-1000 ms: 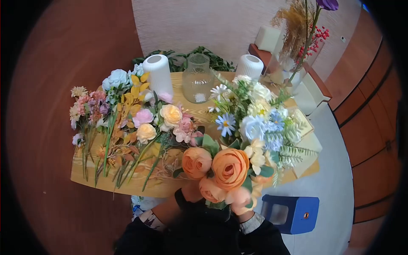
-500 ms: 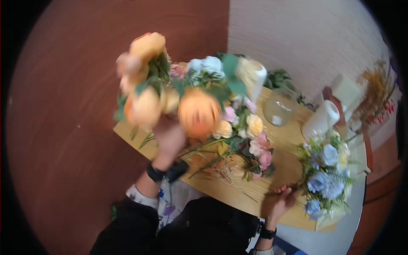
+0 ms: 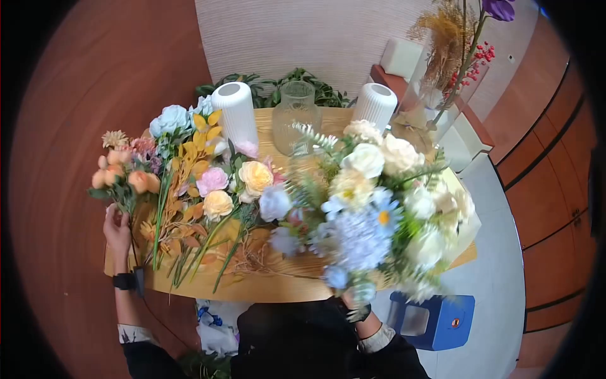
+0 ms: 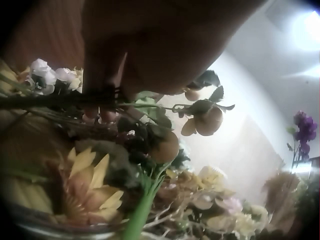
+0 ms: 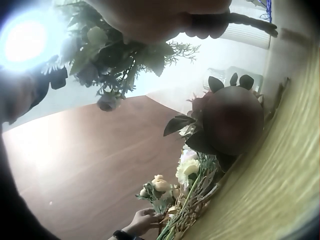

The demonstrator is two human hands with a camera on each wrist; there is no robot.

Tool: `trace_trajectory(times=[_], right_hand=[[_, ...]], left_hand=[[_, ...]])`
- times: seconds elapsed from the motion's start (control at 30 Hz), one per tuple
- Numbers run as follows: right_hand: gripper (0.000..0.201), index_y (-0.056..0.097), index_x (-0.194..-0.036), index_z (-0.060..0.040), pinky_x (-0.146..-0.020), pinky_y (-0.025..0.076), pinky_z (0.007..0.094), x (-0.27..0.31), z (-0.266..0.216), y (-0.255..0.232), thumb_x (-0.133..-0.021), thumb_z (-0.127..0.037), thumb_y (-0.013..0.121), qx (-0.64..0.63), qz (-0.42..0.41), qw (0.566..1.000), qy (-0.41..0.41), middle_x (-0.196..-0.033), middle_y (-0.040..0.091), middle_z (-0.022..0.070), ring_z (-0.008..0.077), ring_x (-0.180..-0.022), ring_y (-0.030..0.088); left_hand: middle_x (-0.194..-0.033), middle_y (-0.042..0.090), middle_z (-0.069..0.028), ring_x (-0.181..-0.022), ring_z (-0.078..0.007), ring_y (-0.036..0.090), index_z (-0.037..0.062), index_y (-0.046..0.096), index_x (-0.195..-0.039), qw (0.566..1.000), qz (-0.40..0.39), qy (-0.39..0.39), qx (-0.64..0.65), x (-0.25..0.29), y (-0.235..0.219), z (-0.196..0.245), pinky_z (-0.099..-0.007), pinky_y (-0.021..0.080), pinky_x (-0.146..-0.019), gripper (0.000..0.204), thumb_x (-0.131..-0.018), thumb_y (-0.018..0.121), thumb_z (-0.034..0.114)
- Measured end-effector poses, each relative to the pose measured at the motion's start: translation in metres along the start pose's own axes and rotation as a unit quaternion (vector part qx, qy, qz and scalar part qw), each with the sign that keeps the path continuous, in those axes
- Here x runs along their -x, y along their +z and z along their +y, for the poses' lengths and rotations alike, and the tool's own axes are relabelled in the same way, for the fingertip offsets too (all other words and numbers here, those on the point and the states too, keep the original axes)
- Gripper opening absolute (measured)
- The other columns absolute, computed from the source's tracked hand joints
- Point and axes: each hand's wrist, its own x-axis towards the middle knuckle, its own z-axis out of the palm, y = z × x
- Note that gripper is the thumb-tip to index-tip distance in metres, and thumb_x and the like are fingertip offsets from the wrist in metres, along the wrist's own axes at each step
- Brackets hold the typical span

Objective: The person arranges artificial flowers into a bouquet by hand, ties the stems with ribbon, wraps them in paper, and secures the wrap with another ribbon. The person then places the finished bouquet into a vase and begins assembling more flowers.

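Note:
At the table's left end, my left hand [image 3: 117, 230] holds the stems of a peach-orange rose bunch [image 3: 120, 174]. In the left wrist view its fingers curl over thin stems, with a few peach blooms [image 4: 207, 121] beyond. My right hand [image 3: 346, 298] is mostly hidden under a large bouquet of blue and white flowers [image 3: 366, 240] at the front right. From the right wrist view, the right hand [image 5: 160, 17] has its fingers curled round a stem bundle [image 5: 252, 22], and the bouquet's blooms [image 5: 107, 97] hang to one side, raised over the table.
Yellow-leaved stems [image 3: 189, 158], pale blue flowers [image 3: 172, 120] and cream roses [image 3: 255, 179] lie across the table's left half. Two white ribbed vases [image 3: 235, 117] flank a clear glass vase [image 3: 295, 126] at the back. A blue stool [image 3: 442, 322] stands on the floor at right.
The peach-orange bunch has gone from the middle front to the far left in my left hand. My right hand has brought the blue and white bouquet up and toward the middle.

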Motion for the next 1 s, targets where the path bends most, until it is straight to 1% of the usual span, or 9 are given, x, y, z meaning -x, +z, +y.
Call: trace_trajectory(times=[0.13, 0.37, 0.4, 0.47, 0.53, 0.6, 0.67, 0.77, 1.0], right_hand=[[0.042, 0.036, -0.126, 0.0084, -0.067, 0.047, 0.0311, 0.027, 0.003, -0.012, -0.090, -0.013, 0.042, 0.005, 0.025, 0.999, 0.023, -0.091, 0.057, 0.0188, 0.0218, -0.078, 0.056], [0.042, 0.037, -0.125, 0.0085, -0.067, 0.047, 0.0309, 0.024, 0.005, -0.011, -0.090, -0.014, 0.043, -0.007, 0.056, 0.997, 0.048, -0.091, 0.057, 0.0185, 0.0215, -0.078, 0.056], [0.042, 0.037, -0.125, 0.0085, -0.067, 0.047, 0.0309, 0.017, 0.003, -0.008, -0.090, -0.014, 0.043, -0.018, 0.058, 0.997, 0.043, -0.091, 0.057, 0.0184, 0.0214, -0.078, 0.056], [0.041, 0.037, -0.125, 0.0085, -0.067, 0.047, 0.0308, 0.012, 0.008, -0.011, -0.091, -0.014, 0.043, -0.070, 0.057, 0.996, 0.008, -0.091, 0.057, 0.0183, 0.0213, -0.078, 0.056], [0.041, 0.037, -0.125, 0.0085, -0.067, 0.047, 0.0307, 0.015, 0.014, -0.017, -0.091, -0.014, 0.043, -0.154, 0.042, 0.986, -0.052, -0.090, 0.057, 0.0182, 0.0213, -0.077, 0.056], [0.041, 0.037, -0.125, 0.0085, -0.067, 0.047, 0.0307, -0.010, 0.010, -0.014, -0.091, -0.014, 0.043, -0.222, 0.032, 0.969, -0.104, -0.090, 0.057, 0.0181, 0.0212, -0.077, 0.056], [0.041, 0.037, -0.125, 0.0085, -0.067, 0.047, 0.0306, -0.034, -0.001, -0.010, -0.091, -0.014, 0.043, -0.256, 0.025, 0.958, -0.129, -0.090, 0.057, 0.0180, 0.0211, -0.077, 0.056], [0.041, 0.038, -0.125, 0.0085, -0.067, 0.047, 0.0305, -0.044, -0.009, -0.008, -0.091, -0.014, 0.043, -0.273, 0.027, 0.953, -0.130, -0.090, 0.057, 0.0179, 0.0210, -0.077, 0.056], [0.041, 0.038, -0.124, 0.0086, -0.067, 0.046, 0.0303, -0.046, -0.012, -0.007, -0.091, -0.014, 0.043, -0.278, 0.039, 0.956, -0.084, -0.090, 0.057, 0.0175, 0.0206, -0.077, 0.056]], left_hand=[[-0.091, 0.060, -0.0126, -0.082, -0.0159, 0.058, -0.0056, 0.054, -0.106, 0.997, -0.059, -0.033, -0.035, 0.016, 0.014, 0.044, -0.0275, 0.045, -0.069, 0.026, -0.081, 0.058, 0.002], [-0.083, 0.063, -0.0140, -0.075, -0.0183, 0.060, -0.0044, 0.057, -0.100, 0.997, -0.062, -0.052, 0.004, 0.030, 0.020, 0.052, -0.0286, 0.046, -0.066, 0.024, -0.078, 0.058, 0.004], [-0.085, 0.063, -0.0133, -0.079, -0.0181, 0.060, -0.0035, 0.059, -0.100, 0.986, -0.081, -0.149, 0.007, 0.031, 0.021, 0.073, -0.0292, 0.047, -0.069, 0.025, -0.077, 0.058, 0.005], [-0.093, 0.064, -0.0111, -0.086, -0.0202, 0.060, -0.0018, 0.062, -0.096, 0.988, -0.080, -0.096, 0.086, 0.041, 0.028, 0.084, -0.0311, 0.046, -0.078, 0.021, -0.077, 0.054, 0.003], [-0.096, 0.062, -0.0151, -0.093, -0.0283, 0.058, -0.0011, 0.061, -0.097, 0.993, -0.087, 0.035, -0.069, 0.047, 0.021, 0.080, -0.0334, 0.044, -0.083, 0.025, -0.075, 0.049, -0.003], [-0.107, 0.058, -0.0194, -0.102, -0.0337, 0.054, 0.0009, 0.056, -0.110, 0.993, -0.074, 0.080, -0.037, 0.057, 0.025, 0.064, -0.0361, 0.040, -0.092, 0.041, -0.071, 0.045, -0.009], [-0.122, 0.050, -0.0195, -0.112, -0.0343, 0.047, 0.0014, 0.050, -0.119, 0.988, -0.109, 0.086, -0.065, 0.063, 0.032, 0.043, -0.0378, 0.037, -0.096, 0.049, -0.072, 0.046, -0.009], [-0.127, 0.045, -0.0187, -0.114, -0.0342, 0.045, 0.0022, 0.046, -0.123, 0.982, -0.139, 0.076, -0.104, 0.068, 0.028, 0.050, -0.0364, 0.036, -0.097, 0.053, -0.072, 0.046, -0.009], [-0.123, 0.047, -0.0218, -0.112, -0.0351, 0.047, -0.0013, 0.046, -0.123, 0.983, -0.133, 0.090, -0.089, 0.069, 0.028, 0.049, -0.0375, 0.037, -0.096, 0.056, -0.068, 0.043, -0.012]])
